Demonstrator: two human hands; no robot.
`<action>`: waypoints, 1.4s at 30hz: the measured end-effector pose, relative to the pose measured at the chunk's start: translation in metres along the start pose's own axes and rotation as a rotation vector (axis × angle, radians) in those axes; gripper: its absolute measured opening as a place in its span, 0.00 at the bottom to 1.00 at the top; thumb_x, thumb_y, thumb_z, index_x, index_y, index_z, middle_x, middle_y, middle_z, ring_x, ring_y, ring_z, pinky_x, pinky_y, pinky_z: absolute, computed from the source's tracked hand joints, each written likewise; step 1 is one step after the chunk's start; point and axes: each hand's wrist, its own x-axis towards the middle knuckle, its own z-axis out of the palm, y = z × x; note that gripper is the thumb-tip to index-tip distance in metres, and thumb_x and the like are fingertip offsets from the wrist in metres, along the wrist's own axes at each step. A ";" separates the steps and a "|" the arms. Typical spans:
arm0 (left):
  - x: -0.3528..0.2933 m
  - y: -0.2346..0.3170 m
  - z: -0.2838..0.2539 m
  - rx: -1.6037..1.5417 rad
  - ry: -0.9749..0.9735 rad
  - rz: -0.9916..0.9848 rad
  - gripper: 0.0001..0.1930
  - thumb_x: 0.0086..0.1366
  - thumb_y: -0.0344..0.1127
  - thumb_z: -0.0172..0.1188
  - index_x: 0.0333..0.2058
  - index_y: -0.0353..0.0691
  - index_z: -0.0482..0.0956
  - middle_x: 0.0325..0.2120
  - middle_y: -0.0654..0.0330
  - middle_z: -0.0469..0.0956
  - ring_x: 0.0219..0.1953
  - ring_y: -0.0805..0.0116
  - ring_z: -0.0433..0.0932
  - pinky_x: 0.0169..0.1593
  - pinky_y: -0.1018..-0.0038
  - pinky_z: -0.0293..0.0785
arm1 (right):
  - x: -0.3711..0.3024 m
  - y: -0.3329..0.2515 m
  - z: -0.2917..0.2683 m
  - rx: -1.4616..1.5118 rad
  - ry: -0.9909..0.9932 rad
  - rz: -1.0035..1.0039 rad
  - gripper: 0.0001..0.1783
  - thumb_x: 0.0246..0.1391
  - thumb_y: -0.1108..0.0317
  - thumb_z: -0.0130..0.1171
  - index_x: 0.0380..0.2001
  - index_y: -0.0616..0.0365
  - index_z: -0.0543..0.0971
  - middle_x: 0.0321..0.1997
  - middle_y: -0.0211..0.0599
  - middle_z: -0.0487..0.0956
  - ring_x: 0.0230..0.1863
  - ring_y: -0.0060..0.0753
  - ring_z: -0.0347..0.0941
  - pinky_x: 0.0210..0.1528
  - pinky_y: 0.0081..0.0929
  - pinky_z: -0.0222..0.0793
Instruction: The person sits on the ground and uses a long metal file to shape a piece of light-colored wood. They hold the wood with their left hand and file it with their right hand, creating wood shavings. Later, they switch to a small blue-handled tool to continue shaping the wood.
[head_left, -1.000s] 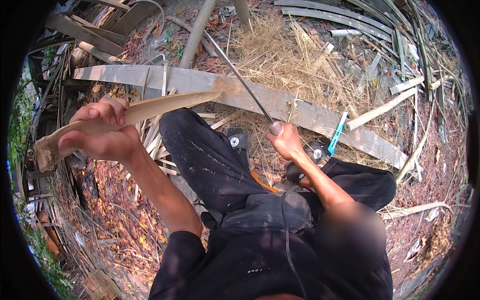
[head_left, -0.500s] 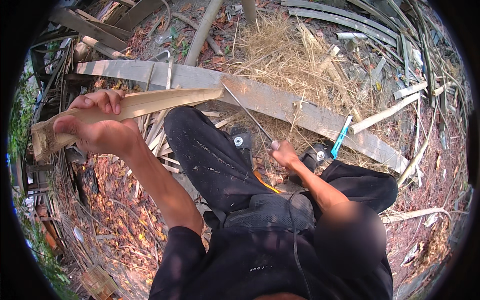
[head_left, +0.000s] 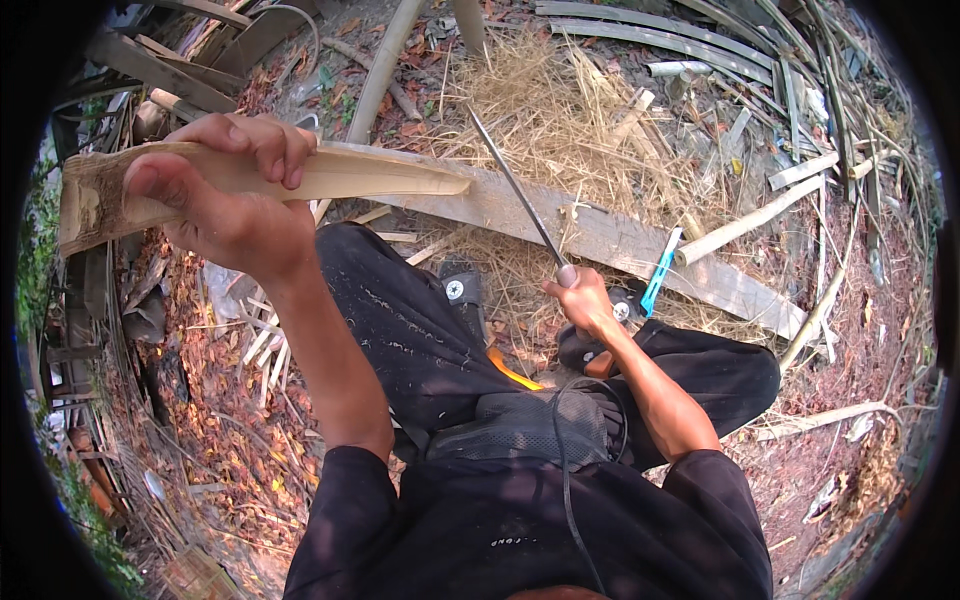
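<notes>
Above the grey plank [head_left: 640, 240], left hand [head_left: 225, 205] wrapped tight around the bamboo split [head_left: 330, 175], right hand [head_left: 580, 300] fisted on the long knife [head_left: 515, 190]; steady strokes away from the knees seem wisest.

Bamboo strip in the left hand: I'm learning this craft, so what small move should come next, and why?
Probably bring the blade over to the bamboo strip. The left hand holds the strip raised with its tapered end free, while the right hand grips the knife lower down, its blade pointing up and clear of the strip.
</notes>
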 end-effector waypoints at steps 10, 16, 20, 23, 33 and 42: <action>0.005 -0.001 0.002 0.155 0.037 -0.055 0.35 0.59 0.72 0.38 0.23 0.39 0.66 0.11 0.62 0.57 0.13 0.70 0.57 0.22 0.73 0.57 | -0.025 -0.082 -0.030 0.306 0.099 -0.336 0.14 0.47 0.62 0.62 0.22 0.64 0.75 0.14 0.39 0.73 0.19 0.31 0.70 0.27 0.31 0.66; 0.000 0.004 -0.016 -0.049 -0.092 -0.105 0.36 0.59 0.72 0.37 0.23 0.40 0.68 0.10 0.62 0.57 0.12 0.71 0.56 0.21 0.73 0.55 | -0.011 -0.005 0.043 0.078 -0.012 -0.061 0.12 0.47 0.65 0.57 0.26 0.66 0.77 0.24 0.49 0.79 0.30 0.46 0.77 0.34 0.38 0.69; 0.006 0.007 -0.030 -0.078 -0.150 -0.041 0.35 0.61 0.71 0.35 0.24 0.40 0.67 0.09 0.63 0.56 0.11 0.72 0.53 0.18 0.74 0.54 | 0.011 0.066 0.078 -0.044 -0.119 0.114 0.21 0.41 0.61 0.60 0.28 0.75 0.76 0.27 0.59 0.77 0.33 0.52 0.77 0.39 0.44 0.68; -0.005 0.007 -0.057 -0.081 -0.104 -0.003 0.34 0.62 0.70 0.33 0.24 0.40 0.66 0.08 0.65 0.54 0.09 0.73 0.51 0.16 0.75 0.52 | -0.001 0.009 0.038 0.054 -0.145 0.105 0.18 0.42 0.59 0.61 0.23 0.68 0.76 0.20 0.48 0.76 0.24 0.43 0.75 0.32 0.39 0.68; -0.023 0.024 -0.072 -0.128 -0.140 0.082 0.31 0.64 0.68 0.32 0.23 0.43 0.60 0.08 0.65 0.53 0.08 0.75 0.50 0.13 0.75 0.49 | 0.008 0.009 0.052 -0.210 -0.360 0.006 0.15 0.48 0.63 0.53 0.28 0.66 0.78 0.30 0.59 0.78 0.35 0.56 0.77 0.41 0.43 0.71; -0.013 0.022 -0.072 -0.218 -0.204 0.095 0.32 0.64 0.68 0.30 0.24 0.42 0.62 0.08 0.65 0.51 0.08 0.73 0.49 0.14 0.75 0.49 | 0.020 0.042 0.046 -0.028 -0.015 0.074 0.17 0.38 0.63 0.64 0.23 0.70 0.77 0.19 0.47 0.76 0.25 0.41 0.76 0.33 0.37 0.70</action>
